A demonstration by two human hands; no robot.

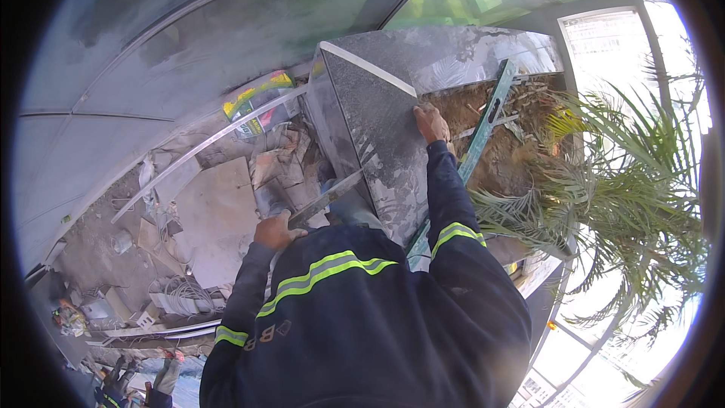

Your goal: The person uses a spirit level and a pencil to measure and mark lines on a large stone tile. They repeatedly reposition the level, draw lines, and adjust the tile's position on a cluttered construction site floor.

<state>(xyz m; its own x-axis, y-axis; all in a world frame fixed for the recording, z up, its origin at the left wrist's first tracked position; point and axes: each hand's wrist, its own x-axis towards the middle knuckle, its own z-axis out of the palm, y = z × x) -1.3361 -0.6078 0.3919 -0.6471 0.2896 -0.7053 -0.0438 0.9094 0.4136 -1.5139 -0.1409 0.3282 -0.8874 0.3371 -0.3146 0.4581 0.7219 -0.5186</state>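
A dark grey stone slab [385, 132], dusty and with a pale edge strip at its far end, tops a raised ledge in front of me. My right hand [432, 122] has its fingers curled at the slab's right edge. My left hand [276, 233] is closed round the near end of a flat grey metal bar [328, 198]. The bar's far end meets the slab's left edge. A long green spirit level [487, 125] slants along the slab's right side, partly hidden behind my right arm.
Left of the ledge lie a large beige board [215, 215], broken tile pieces and a coil of wire [181, 298]. A long pale strip [208, 142] leans near a colourful bucket [260, 102]. Soil [502, 159] and palm fronds [604, 174] are at right. Other people [113, 387] show lower left.
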